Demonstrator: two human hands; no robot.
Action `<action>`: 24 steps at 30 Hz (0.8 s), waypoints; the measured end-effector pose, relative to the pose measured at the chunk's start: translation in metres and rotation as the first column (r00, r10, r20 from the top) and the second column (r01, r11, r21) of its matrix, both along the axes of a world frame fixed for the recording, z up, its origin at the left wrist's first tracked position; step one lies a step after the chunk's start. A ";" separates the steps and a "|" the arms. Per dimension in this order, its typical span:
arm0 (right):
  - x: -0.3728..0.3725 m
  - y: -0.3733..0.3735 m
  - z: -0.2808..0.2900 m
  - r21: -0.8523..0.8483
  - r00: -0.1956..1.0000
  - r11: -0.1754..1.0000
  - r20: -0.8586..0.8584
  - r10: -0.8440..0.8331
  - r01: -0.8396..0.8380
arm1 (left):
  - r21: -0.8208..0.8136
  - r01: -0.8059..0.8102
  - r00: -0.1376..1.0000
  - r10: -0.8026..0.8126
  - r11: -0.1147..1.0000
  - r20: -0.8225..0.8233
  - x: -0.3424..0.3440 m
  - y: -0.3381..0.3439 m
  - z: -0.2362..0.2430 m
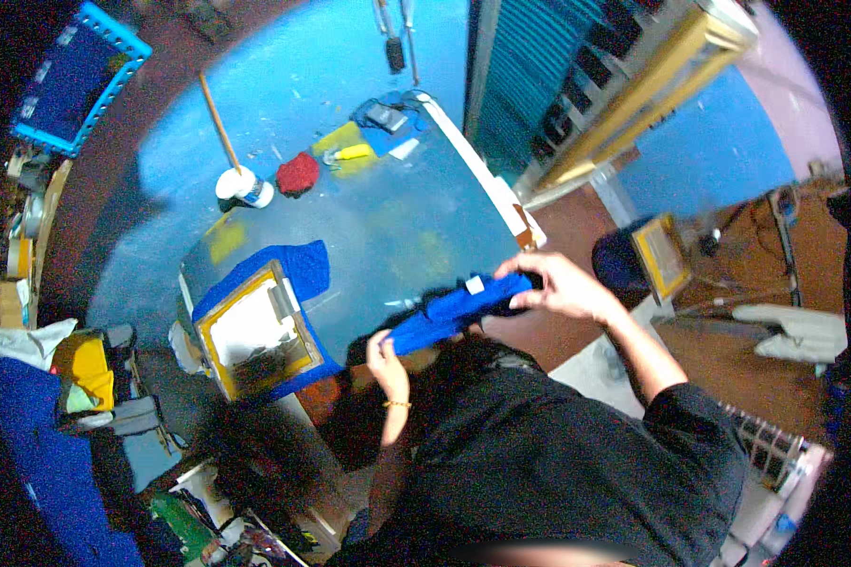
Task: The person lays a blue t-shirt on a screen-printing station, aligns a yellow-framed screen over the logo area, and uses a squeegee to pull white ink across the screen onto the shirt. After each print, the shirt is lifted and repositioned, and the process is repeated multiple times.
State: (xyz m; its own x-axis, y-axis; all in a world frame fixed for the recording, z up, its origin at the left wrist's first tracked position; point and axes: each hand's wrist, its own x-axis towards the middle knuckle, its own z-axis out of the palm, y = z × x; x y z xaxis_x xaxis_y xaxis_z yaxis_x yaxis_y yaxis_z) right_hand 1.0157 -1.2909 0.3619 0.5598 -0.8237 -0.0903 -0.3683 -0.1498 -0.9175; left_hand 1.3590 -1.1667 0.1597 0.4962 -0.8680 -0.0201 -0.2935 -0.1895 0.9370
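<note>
Head view: from where I stand, the person's left hand point(389, 370) is closed on the left end of a blue cloth point(452, 312), and the right hand point(569, 289) grips its right end between thumb and fingers. The cloth is a long, narrow bundle held between them, at the near side of the table point(359, 227). To the left, a frame point(306, 352) lies on another blue cloth point(304, 261). Farther off stand a white tub point(248, 189) with a wooden stick point(219, 125) leaning up from it, and just right of that, a red bundle point(298, 173).
</note>
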 end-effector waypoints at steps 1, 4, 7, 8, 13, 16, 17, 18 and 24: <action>-0.013 0.001 -0.001 -0.039 0.998 0.999 -0.067 0.005 -0.007 | 0.000 -0.022 1.000 0.022 1.000 0.015 0.005 0.002 0.015; -0.058 0.003 -0.012 -0.457 0.927 0.882 -0.369 -0.068 -0.117 | -0.092 0.013 0.984 0.004 0.996 0.181 0.019 0.009 0.066; -0.094 0.011 -0.044 -0.585 0.778 0.811 -0.517 -0.357 -0.017 | -0.215 0.033 0.962 0.028 0.976 0.272 0.023 0.017 0.110; -0.105 0.013 -0.056 -0.535 0.690 0.844 -0.596 -0.412 0.042 | -0.231 0.023 0.957 0.045 0.973 0.285 0.023 0.022 0.124; -0.122 0.058 -0.109 -0.457 0.742 0.714 -0.158 -0.652 0.530 | -0.274 0.245 0.900 -0.113 0.930 0.421 0.023 0.045 0.166; -0.112 0.083 -0.119 -0.518 0.692 0.572 0.054 -0.719 0.635 | -0.275 0.178 0.870 -0.020 0.945 0.493 0.031 0.059 0.174; -0.108 0.089 -0.120 -0.534 0.667 0.541 0.057 -0.743 0.649 | -0.266 0.176 0.878 -0.029 0.948 0.479 0.036 0.063 0.173; -0.105 0.096 -0.118 -0.578 0.643 0.503 0.048 -0.764 0.642 | -0.264 0.164 0.881 -0.020 0.950 0.472 0.040 0.067 0.172; -0.114 0.122 -0.098 -0.711 0.679 0.482 -0.009 -0.734 0.512 | -0.267 0.161 0.867 -0.007 0.950 0.498 0.067 0.089 0.160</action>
State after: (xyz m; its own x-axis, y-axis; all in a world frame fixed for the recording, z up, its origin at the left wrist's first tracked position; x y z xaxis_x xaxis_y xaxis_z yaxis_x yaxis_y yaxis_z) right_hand 0.9015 -1.1689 0.2641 -0.0893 -0.8514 0.5169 -0.8095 -0.2403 -0.5357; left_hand 1.4263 -1.0775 0.3199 0.3003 -0.8345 0.4619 -0.7262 0.1139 0.6780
